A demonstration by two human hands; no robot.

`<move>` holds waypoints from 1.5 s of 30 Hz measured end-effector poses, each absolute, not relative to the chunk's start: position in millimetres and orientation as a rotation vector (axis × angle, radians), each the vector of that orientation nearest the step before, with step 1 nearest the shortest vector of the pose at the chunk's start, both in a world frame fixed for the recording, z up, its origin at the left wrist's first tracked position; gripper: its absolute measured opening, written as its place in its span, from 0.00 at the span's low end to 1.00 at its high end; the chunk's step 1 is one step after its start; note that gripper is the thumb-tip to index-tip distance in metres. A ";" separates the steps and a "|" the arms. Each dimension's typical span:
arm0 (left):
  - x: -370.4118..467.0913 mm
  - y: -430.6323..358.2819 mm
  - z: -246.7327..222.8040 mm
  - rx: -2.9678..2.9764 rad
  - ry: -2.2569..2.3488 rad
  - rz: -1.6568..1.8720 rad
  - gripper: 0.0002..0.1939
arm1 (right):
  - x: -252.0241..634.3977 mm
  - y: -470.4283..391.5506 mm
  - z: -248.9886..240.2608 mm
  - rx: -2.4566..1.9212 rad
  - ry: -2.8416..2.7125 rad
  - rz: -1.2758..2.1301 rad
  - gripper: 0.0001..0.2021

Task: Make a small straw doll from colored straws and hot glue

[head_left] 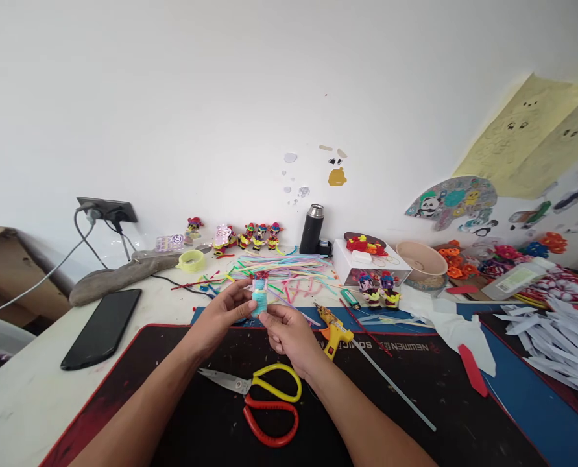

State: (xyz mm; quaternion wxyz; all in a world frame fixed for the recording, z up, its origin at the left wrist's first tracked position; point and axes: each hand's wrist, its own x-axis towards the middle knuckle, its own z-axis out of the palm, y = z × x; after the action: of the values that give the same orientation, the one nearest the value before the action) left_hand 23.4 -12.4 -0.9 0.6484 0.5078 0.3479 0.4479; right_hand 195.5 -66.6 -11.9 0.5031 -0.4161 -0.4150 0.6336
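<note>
A small light-blue figure [259, 299] with a red top is held upright over the back edge of the black mat [211, 415]. My left hand [228, 306] grips it from the left, fingers closed round its side. My right hand [289, 331] pinches its lower end from the right. Below my hands lie open scissors [242, 385] with one yellow and one red handle. A yellow glue gun [336, 331] with a long glue stick rests just right of my right hand.
Pipe cleaners [293, 269] spread behind my hands. Small figures [259, 237] and a black flask [313, 230] stand by the wall. A black phone [102, 329] lies left. At right are a white box [371, 266], a bowl [421, 261] and paper strips [556, 344].
</note>
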 end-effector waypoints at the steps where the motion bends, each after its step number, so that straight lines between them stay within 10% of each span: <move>1: 23.3 -12.5 -0.2 1.172 0.784 1.017 0.31 | 195.8 -65.4 -13.6 -1.025 -1.008 1.494 0.28; 45: 19.6 -9.1 -6.6 0.947 0.629 0.967 0.23 | 195.6 -67.6 -22.3 -1.095 -1.207 1.215 0.16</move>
State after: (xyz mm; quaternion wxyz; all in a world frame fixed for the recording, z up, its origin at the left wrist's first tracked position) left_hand 19.6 -9.1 -6.6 0.7343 0.4309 0.2860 0.4398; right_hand 195.6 -67.6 -22.3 0.5264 -0.4578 -0.5049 0.5084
